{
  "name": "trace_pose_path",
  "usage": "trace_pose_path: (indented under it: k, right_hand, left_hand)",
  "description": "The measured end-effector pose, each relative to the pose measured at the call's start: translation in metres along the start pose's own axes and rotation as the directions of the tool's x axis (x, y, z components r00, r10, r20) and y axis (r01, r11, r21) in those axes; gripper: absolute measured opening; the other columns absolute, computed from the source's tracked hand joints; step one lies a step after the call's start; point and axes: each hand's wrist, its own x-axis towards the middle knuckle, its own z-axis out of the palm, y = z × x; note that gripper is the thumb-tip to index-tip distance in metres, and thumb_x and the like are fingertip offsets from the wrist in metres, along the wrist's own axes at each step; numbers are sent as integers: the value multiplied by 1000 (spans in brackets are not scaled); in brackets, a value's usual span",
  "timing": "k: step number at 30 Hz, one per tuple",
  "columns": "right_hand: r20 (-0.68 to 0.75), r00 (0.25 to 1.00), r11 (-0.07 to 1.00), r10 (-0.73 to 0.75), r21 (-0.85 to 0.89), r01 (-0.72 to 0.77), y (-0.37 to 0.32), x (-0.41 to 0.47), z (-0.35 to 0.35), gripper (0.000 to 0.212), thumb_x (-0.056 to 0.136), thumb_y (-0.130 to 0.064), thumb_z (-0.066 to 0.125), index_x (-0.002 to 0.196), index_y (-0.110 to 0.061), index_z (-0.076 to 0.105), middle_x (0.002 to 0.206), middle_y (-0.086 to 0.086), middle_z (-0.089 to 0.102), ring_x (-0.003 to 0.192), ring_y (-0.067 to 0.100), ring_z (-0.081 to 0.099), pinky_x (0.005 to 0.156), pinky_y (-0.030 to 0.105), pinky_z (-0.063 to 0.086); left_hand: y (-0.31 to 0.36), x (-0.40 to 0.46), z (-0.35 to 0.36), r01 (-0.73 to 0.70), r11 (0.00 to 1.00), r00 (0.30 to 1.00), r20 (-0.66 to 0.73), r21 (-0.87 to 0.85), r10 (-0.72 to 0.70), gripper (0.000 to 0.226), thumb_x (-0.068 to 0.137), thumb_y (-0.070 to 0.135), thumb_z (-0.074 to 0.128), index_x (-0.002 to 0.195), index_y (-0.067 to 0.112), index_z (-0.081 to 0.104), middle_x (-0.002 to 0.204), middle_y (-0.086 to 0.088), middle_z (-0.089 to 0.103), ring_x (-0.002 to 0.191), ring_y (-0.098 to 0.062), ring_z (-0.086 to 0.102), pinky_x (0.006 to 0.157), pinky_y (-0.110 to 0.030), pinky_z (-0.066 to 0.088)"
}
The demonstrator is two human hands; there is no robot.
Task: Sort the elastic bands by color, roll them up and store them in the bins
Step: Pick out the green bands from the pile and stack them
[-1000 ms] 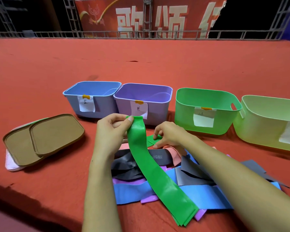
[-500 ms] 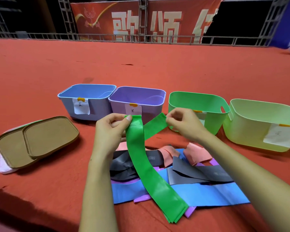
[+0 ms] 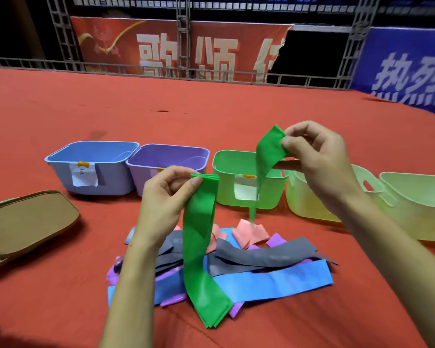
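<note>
Green elastic bands (image 3: 199, 229) pinched in the left hand (image 3: 165, 194) and right hand (image 3: 319, 156) should be stacked edge-to-edge beneath the fingertips before rolling.

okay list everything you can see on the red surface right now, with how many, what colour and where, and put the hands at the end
Bins: five in a far row; from the left blue, purple, green, two pale yellow-green; paper labels show on the blue and green ones.
Lids: at least two, brown, stacked at the left edge.
Held green bands: a stack in the left hand, lower end draped on the pile; one more lifted by the right hand.
Loose bands: blue, grey, purple and pink, overlapping in a pile near the front; count unclear.
Banners: red and blue, behind the railing.
Left hand: pinches the stack's top end.
Right hand: pinches the single band's top.
</note>
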Motion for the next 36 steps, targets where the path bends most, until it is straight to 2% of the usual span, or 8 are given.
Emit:
trace_pose_path:
  k: [2,7,17,19,23,27,33,36]
  right_hand:
    - [-9,999,999,-38,5,38,-16,-10,-12,21,102,3,55,91,-13,65,82,6,67,79,21,70,70,36,65]
    - [108,993,999,-37,-6,37,-38,-38,-36,19,100,7,59,90,-7,66,72,-4,67,66,9,65,61,24,58]
    - [424,899,980,111,101,-169,-1,-84,-22,6,99,-10,66,101,-6,70,91,14,74,82,23,69,73,38,60]
    - [386,915,973,122,135,-187,10,-88,-3,5,103,-6,65,104,-5,70,93,13,75,82,20,68,70,38,61]
    - [213,969,977,125,142,-157,30,-91,19,8,102,-8,67,105,-12,74,97,16,75,79,32,73,67,65,58]
    - [68,991,972,119,198,-130,41,-93,23,11,100,-4,69,105,-12,75,97,6,77,88,29,78,73,54,65]
    - [-44,986,961,159,236,-144,49,-93,25,11,98,-11,74,107,-17,71,99,3,72,86,28,73,74,67,61]
    - [-95,983,956,158,265,-128,48,-94,25,12,97,-13,75,105,-16,68,96,-1,71,86,17,70,74,46,63]
  left_hand:
    - [4,-3,12,-26,1000,996,81,3,25,7,97,3,72,104,1,71,92,-6,81,85,-12,76,76,-23,58]
    - [12,-11,33,-60,998,982,179,-12,61,8,98,5,72,106,5,72,101,-9,82,98,-19,78,88,-29,61]
    - [24,-21,44,61,994,988,150,-94,-46,15,91,14,77,104,8,76,101,-15,82,92,-26,79,79,-36,63]
    - [24,-22,46,129,985,982,156,-111,-111,16,89,15,79,104,9,79,100,-16,82,86,-26,79,70,-39,63]
    - [22,-24,52,269,953,951,195,-137,-240,25,88,16,79,111,6,80,103,-18,81,82,-25,79,63,-32,62]
    - [23,-26,60,309,931,940,208,-192,-269,27,87,21,77,110,7,81,99,-18,81,65,-17,74,53,-25,56]
    - [22,-29,66,318,923,933,246,-218,-263,26,97,24,70,116,10,81,100,-16,80,64,-13,68,62,-27,57]
    - [23,-31,69,324,915,929,262,-240,-261,27,97,26,68,116,12,82,105,-18,81,77,-18,75,70,-32,63]
